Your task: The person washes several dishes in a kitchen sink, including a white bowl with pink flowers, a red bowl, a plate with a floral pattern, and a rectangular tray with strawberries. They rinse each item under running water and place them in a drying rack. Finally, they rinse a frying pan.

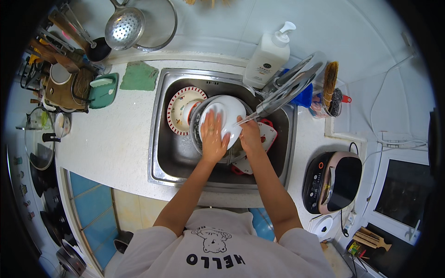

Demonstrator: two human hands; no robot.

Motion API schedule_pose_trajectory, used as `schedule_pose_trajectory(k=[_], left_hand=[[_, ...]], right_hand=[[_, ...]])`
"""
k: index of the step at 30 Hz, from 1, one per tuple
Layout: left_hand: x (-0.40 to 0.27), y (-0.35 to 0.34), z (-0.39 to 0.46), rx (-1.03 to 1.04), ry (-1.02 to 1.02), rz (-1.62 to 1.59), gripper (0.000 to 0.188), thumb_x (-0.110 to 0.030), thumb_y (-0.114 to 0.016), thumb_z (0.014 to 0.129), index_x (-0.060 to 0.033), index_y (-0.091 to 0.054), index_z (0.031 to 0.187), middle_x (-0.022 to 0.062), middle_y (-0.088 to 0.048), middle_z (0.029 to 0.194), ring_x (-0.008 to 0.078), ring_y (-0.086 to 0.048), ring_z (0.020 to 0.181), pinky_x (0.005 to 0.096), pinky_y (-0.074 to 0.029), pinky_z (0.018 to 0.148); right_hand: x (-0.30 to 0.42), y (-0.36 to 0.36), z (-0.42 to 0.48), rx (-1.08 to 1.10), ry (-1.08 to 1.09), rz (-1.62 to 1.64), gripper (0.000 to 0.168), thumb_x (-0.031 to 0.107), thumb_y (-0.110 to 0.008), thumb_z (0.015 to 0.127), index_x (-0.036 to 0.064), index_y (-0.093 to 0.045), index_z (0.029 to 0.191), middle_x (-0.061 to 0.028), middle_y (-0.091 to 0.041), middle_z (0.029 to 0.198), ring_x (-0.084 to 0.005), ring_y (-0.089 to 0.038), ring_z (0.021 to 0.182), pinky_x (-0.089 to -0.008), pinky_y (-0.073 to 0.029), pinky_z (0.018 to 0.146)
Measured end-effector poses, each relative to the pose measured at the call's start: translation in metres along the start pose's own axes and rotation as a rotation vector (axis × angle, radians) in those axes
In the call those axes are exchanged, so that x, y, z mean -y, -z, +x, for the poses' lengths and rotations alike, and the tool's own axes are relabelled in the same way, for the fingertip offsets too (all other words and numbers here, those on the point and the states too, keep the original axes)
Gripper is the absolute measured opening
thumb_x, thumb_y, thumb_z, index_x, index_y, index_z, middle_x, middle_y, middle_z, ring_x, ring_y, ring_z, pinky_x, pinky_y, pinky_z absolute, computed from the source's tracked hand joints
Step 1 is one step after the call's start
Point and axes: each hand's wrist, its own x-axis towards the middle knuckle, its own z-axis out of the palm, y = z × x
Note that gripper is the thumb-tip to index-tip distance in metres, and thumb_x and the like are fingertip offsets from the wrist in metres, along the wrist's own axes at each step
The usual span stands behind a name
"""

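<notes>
A white plate or shallow bowl [233,111], underside up, is tilted beneath the running faucet [274,100]. My right hand [249,135] grips its right rim. Across its underside lies my left hand [212,135], flat with fingers spread. Below it a metal pot [196,147] stands in the stainless steel sink [174,153]; its contents are mostly hidden. Left of the pot, a cream dish with a red-striped rim [178,104] holds a smaller orange-rimmed bowl [187,110], partly covered. A white dish with red handles [269,133] sits at the sink's right, partly behind my right forearm.
Behind the sink stand a white pump bottle [267,59] and a container with a brush [329,83] and steel scourer. A green cloth [139,76] and a green tray [104,92] lie left. A black and rose-gold appliance [332,182] stands right. A skimmer [125,27] hangs above.
</notes>
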Motion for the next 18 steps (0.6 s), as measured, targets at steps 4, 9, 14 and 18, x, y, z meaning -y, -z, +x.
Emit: schedule_pose_trajectory(k=[4,9,14,18], left_hand=[[0.012,-0.016,0.058,0.115,0.331,-0.017,0.056,-0.035,-0.046,0.08,-0.0033,-0.033,0.124,0.0177,-0.03,0.128,0.0325,-0.026,0.12,0.0496,-0.02,0.093],[0.095,-0.02,0.065,0.286,0.856,-0.831,0.056,-0.05,-0.036,0.082,-0.01,-0.038,0.122,0.0145,-0.042,0.121,0.0279,-0.04,0.11,0.0484,-0.031,0.088],[0.057,-0.014,-0.014,0.381,1.365,-1.158,0.051,-0.048,-0.032,0.085,-0.0091,-0.039,0.117,0.0109,-0.048,0.115,0.0224,-0.049,0.1,0.0311,-0.04,0.08],[0.036,-0.013,-0.046,0.642,1.199,-1.297,0.046,-0.049,-0.034,0.084,-0.0097,-0.04,0.108,0.0117,-0.053,0.107,0.0224,-0.054,0.092,0.0293,-0.041,0.074]], right_hand=[[-0.009,0.001,-0.005,0.126,0.103,-0.158,0.009,0.011,-0.053,0.08,0.002,-0.053,0.079,0.0046,-0.043,0.065,-0.0026,-0.035,0.057,-0.0188,-0.028,0.049],[0.02,-0.012,-0.026,0.186,0.109,-0.399,0.01,0.011,-0.052,0.08,0.001,-0.053,0.083,0.0045,-0.043,0.066,-0.0031,-0.035,0.06,-0.0189,-0.029,0.052],[0.028,-0.006,-0.024,0.113,0.183,-0.337,0.015,0.012,-0.051,0.081,-0.001,-0.053,0.087,0.0029,-0.049,0.07,-0.0045,-0.041,0.062,-0.0211,-0.034,0.056],[0.02,0.0,-0.005,0.179,0.253,-0.553,0.017,0.013,-0.051,0.08,-0.001,-0.052,0.09,-0.0015,-0.053,0.069,-0.009,-0.045,0.061,-0.0245,-0.037,0.057]])
